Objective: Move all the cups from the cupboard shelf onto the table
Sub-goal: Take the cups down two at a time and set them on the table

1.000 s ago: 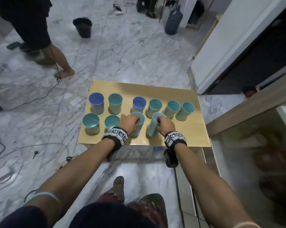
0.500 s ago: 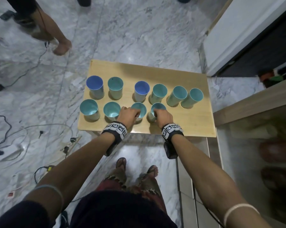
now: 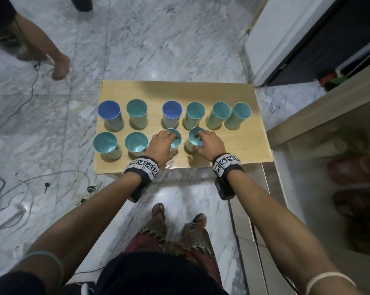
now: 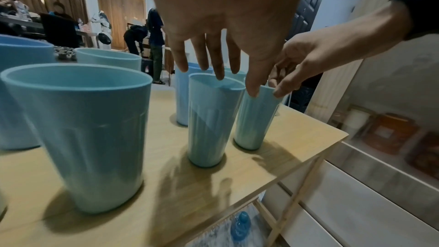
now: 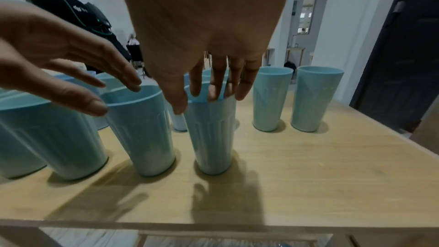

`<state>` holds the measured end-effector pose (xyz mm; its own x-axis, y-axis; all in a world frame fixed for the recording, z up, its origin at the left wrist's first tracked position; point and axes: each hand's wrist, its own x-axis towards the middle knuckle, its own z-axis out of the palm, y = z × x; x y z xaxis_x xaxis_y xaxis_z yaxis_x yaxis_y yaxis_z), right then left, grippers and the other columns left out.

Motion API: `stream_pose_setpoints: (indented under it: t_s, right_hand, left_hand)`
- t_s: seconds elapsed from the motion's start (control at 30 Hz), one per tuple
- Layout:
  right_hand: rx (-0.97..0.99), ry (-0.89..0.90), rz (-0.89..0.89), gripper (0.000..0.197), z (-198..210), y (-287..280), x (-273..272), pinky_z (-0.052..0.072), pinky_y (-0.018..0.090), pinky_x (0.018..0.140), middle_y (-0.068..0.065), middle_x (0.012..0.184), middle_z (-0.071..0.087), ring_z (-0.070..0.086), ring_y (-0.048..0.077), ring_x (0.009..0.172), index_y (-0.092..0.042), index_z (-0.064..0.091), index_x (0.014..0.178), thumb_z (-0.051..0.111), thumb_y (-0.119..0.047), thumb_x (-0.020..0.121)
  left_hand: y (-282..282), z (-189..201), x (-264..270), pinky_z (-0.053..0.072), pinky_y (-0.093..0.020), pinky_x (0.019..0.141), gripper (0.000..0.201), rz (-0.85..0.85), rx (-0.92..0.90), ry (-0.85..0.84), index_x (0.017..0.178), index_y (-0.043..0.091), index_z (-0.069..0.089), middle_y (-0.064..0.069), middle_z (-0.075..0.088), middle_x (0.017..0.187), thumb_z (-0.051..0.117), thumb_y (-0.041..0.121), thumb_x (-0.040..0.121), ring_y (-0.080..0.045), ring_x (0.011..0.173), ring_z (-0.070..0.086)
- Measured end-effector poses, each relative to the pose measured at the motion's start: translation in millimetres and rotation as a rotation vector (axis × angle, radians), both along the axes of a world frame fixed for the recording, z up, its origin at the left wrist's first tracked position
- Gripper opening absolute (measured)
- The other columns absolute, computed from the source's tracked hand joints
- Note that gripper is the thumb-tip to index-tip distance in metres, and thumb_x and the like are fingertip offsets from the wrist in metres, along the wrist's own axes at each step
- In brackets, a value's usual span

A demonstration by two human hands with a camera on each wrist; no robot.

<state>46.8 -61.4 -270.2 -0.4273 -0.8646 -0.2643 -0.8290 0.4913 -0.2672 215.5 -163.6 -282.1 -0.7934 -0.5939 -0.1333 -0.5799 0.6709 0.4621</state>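
Several teal and two blue cups stand upright in two rows on the wooden table (image 3: 233, 150). My left hand (image 3: 172, 143) hovers over the third front-row teal cup (image 4: 211, 119). Its fingers (image 4: 219, 63) are straight, with tips at the rim and the thumb off to the side. My right hand (image 3: 196, 142) is on the neighbouring teal cup (image 5: 211, 134), the rightmost of the front row. That hand's fingertips dip inside the rim while its thumb (image 5: 178, 104) lies against the outer wall, pinching it. Both cups stand on the table.
The cupboard (image 3: 328, 167) is close on the right, its shelves blurred. A white door (image 3: 275, 39) stands behind the table's right corner. Another person's legs (image 3: 41, 43) are at the far left, and cables (image 3: 13, 188) trail on the marble floor. A blue bottle (image 4: 240, 226) lies under the table.
Both cups were tilted in my grip and now stand upright on the table. My left fingers have straightened off their cup. My right hand has shifted to the rim of its cup.
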Motion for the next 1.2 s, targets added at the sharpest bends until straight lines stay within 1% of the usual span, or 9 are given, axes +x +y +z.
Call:
stream_pose_setpoints:
  t_s: [0.17,0.37,0.53,0.63,0.8,0.9,1.0,1.13,1.2]
  right_hand:
    - [-0.196,-0.092,-0.196,0.048,50,35,-26,0.049,0.034,0.083,0.002,0.114,0.068,0.061,0.02,0.105,-0.022,0.058,0.122,0.064,-0.043,0.08]
    - [-0.253,-0.023,-0.38,0.06,144,113,-80,0.049,0.041,0.094,0.001,0.119,0.065,0.06,0.021,0.111,-0.025,0.051,0.133,0.066,-0.047,0.079]
    - [-0.41,0.194,-0.543,0.065,270,228,-116,0.049,0.04,0.097,0.005,0.127,0.063,0.06,0.024,0.115,-0.02,0.047,0.136,0.067,-0.044,0.08]
    - [-0.486,0.35,-0.643,0.064,346,296,-121,0.047,0.039,0.098,0.005,0.128,0.062,0.058,0.024,0.117,-0.02,0.047,0.137,0.067,-0.041,0.08]
    - [-0.578,0.625,-0.749,0.052,470,397,-109,0.047,0.041,0.1,0.006,0.127,0.063,0.058,0.025,0.117,-0.019,0.053,0.132,0.064,-0.035,0.083]
    - [-0.667,0.73,-0.79,0.048,541,436,-94,0.049,0.037,0.097,0.002,0.121,0.066,0.061,0.019,0.108,-0.019,0.056,0.13,0.065,-0.033,0.085]
    - [-0.78,0.835,-0.815,0.046,605,463,-79,0.052,0.04,0.092,0.0,0.112,0.069,0.063,0.018,0.095,-0.021,0.06,0.125,0.067,-0.034,0.082]
    - [-0.802,0.937,-0.868,0.045,665,490,-76,0.05,0.037,0.094,-0.001,0.111,0.07,0.064,0.02,0.099,-0.023,0.061,0.123,0.068,-0.034,0.08]
    - [-0.766,0.951,-0.916,0.048,688,499,-80,0.05,0.037,0.096,0.0,0.113,0.069,0.063,0.02,0.102,-0.022,0.06,0.126,0.069,-0.035,0.08]
  left_hand:
    - [8,36,-33,0.043,-0.044,0.097,0.054,-0.095,-0.035,0.084,0.123,0.018,0.053,-0.007,0.054,0.124,0.07,0.037,0.075,-0.028,0.119,0.049]
    - [43,113,-107,0.039,-0.043,0.104,0.061,-0.263,-0.091,0.18,0.129,0.019,0.05,-0.008,0.051,0.134,0.07,0.043,0.076,-0.028,0.126,0.046]
    - [122,235,-186,0.04,-0.04,0.103,0.06,-0.475,-0.056,0.412,0.127,0.015,0.053,-0.01,0.053,0.132,0.073,0.037,0.076,-0.029,0.125,0.047]
    - [184,317,-224,0.043,-0.04,0.103,0.061,-0.614,-0.057,0.562,0.127,0.018,0.053,-0.007,0.054,0.131,0.074,0.04,0.075,-0.025,0.123,0.05]
    - [283,457,-264,0.038,-0.038,0.108,0.058,-0.803,-0.12,0.773,0.126,0.017,0.054,-0.008,0.052,0.133,0.074,0.037,0.075,-0.024,0.126,0.049]
    - [324,535,-275,0.042,-0.038,0.104,0.055,-0.864,-0.17,0.901,0.123,0.019,0.055,-0.008,0.054,0.13,0.074,0.037,0.075,-0.025,0.122,0.052]
    - [358,608,-278,0.04,-0.035,0.105,0.057,-0.95,-0.189,1.052,0.124,0.018,0.055,-0.008,0.055,0.132,0.073,0.041,0.075,-0.023,0.123,0.051]
    - [395,681,-286,0.04,-0.031,0.1,0.057,-1.052,-0.237,1.201,0.124,0.02,0.056,-0.005,0.057,0.128,0.072,0.042,0.074,-0.02,0.121,0.053]
    - [413,707,-294,0.042,-0.031,0.099,0.059,-1.105,-0.268,1.194,0.125,0.02,0.055,-0.005,0.057,0.128,0.073,0.041,0.073,-0.02,0.12,0.053]
